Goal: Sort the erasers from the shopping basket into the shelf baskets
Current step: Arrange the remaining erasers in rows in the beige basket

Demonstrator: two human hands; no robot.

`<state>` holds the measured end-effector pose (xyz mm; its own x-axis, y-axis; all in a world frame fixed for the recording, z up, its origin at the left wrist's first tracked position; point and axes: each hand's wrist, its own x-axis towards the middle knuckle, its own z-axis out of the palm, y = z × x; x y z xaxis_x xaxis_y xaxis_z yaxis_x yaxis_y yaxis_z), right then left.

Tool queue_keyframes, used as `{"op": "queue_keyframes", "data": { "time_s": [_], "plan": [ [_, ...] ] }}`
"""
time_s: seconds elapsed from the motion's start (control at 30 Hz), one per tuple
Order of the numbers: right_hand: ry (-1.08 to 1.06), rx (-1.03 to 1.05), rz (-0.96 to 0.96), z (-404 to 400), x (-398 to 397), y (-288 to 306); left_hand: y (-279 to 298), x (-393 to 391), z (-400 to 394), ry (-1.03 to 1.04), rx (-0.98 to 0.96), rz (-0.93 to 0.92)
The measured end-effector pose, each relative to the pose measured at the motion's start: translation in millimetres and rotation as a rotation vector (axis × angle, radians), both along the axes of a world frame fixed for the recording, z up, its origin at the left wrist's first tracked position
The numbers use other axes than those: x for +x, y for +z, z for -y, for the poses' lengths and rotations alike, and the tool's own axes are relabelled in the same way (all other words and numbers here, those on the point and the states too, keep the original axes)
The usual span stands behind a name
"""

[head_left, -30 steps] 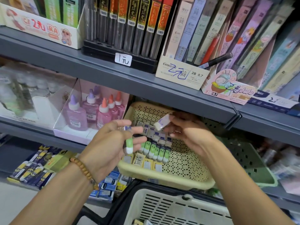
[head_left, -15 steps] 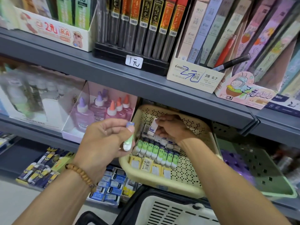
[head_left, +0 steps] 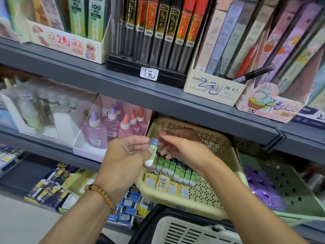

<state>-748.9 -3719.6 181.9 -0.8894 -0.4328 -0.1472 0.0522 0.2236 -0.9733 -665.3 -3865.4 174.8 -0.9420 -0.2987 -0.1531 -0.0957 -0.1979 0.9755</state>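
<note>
I am holding a green-and-white eraser point(head_left: 152, 152) in my left hand point(head_left: 126, 159), thumb and fingers pinching it just above the cream shelf basket point(head_left: 211, 196), tilted with its white end down, probably so it matches the row of green erasers point(head_left: 174, 169) already lying in that basket. My right hand point(head_left: 182, 147) is reaching to the eraser's top end, fingers curled toward it; I cannot tell whether they are gripping it. I am judging this a handover before placing. The white shopping basket point(head_left: 184, 229) is sitting below the cream basket's front rim.
</note>
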Motion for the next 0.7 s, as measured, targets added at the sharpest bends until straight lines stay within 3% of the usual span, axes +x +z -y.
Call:
{"op": "queue_keyframes", "data": {
  "time_s": [0.17, 0.3, 0.37, 0.47, 0.7],
  "plan": [
    [0.019, 0.038, 0.009, -15, 26, 12, -4, 4, -13, -0.083, -0.163, -0.057],
    [-0.113, 0.139, 0.033, -53, 21, 10, -12, 13, -19, -0.254, -0.794, -0.216],
    [-0.191, 0.284, 0.013, -74, 14, 2, -11, 17, -22, -0.398, -0.996, -0.269],
    [-0.228, 0.483, 0.035, -89, 2, -18, -9, 18, -22, -0.535, -1.012, -0.248],
    [-0.189, 0.585, 0.083, -65, -15, -43, -11, 18, -20, -0.584, -1.045, -0.269]
  ]
}}
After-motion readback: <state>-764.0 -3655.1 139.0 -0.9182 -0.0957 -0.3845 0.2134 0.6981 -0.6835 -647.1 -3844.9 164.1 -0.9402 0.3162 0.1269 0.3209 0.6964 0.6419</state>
